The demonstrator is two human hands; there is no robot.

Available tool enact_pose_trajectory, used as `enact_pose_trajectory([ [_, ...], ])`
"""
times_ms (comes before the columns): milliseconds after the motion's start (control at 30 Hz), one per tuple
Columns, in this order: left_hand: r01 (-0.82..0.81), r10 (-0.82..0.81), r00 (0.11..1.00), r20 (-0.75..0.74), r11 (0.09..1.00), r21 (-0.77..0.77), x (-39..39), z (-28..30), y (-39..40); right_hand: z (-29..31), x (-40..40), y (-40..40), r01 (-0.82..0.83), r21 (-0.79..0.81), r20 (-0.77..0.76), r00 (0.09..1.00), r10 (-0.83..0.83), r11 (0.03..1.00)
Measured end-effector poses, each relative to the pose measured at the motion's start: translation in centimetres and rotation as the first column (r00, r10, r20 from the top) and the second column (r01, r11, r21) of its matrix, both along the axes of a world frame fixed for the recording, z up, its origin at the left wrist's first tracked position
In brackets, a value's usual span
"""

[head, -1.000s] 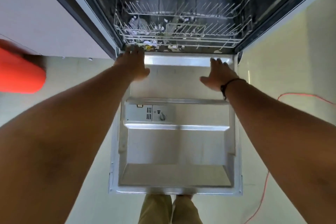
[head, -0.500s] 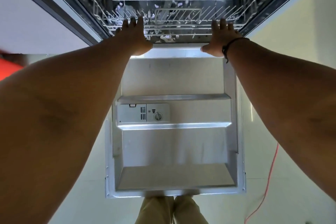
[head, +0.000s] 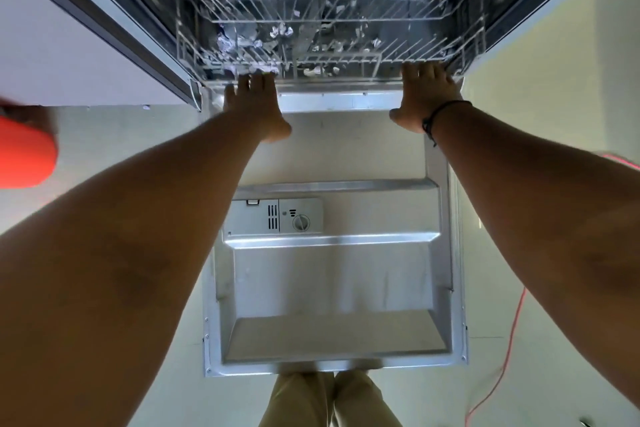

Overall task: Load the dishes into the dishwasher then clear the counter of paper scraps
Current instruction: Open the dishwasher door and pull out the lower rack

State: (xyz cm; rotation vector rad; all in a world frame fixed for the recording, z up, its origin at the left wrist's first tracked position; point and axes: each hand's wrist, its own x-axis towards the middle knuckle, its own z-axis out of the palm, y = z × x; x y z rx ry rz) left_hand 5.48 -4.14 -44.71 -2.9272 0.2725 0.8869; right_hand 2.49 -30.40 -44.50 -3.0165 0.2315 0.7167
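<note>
The dishwasher stands open with its door (head: 332,288) folded flat in front of me. The wire lower rack (head: 329,45) sits inside the tub and holds no dishes that I can see. Crumpled white paper scraps (head: 242,45) lie among its tines at the front left and middle. My left hand (head: 252,104) reaches over the door, its straight fingers touching the rack's front edge at the left. My right hand (head: 426,94), with a dark band on the wrist, touches the same edge at the right, fingers straight. Neither hand holds anything.
The detergent dispenser (head: 277,218) is set in the door's inner panel. A white cabinet front (head: 69,45) borders the dishwasher on the left, with a red object (head: 24,152) below it. A red cable (head: 512,340) runs over the pale floor at the right.
Both hands slid forward from the door's inner panel near the hinge to the rack's front edge. The view tipped further into the tub.
</note>
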Motion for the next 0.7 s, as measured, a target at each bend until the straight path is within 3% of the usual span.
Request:
enact_pose_trajectory([
  [233,0.057,-0.058,0.998,0.033,0.998,0.025,-6.9,0.1,1.1,0.3,-4.6,0.5,-0.065,-0.028,-0.107,0.992,0.062,0.997],
  [400,0.104,-0.103,0.994,0.019,0.994,-0.038,-13.6,0.4,2.7,-0.3,-11.6,1.7,-0.144,-0.059,-0.181,0.975,0.132,0.988],
  [533,0.098,-0.103,0.992,-0.07,0.993,-0.069,-19.8,0.9,4.0,-0.1,-19.2,2.6,-0.228,-0.062,-0.257,0.944,0.205,0.972],
  [700,0.208,-0.219,0.952,-0.212,0.975,-0.073,-27.6,1.9,6.0,0.6,-28.1,3.2,-0.303,0.045,-0.398,0.869,0.295,0.952],
])
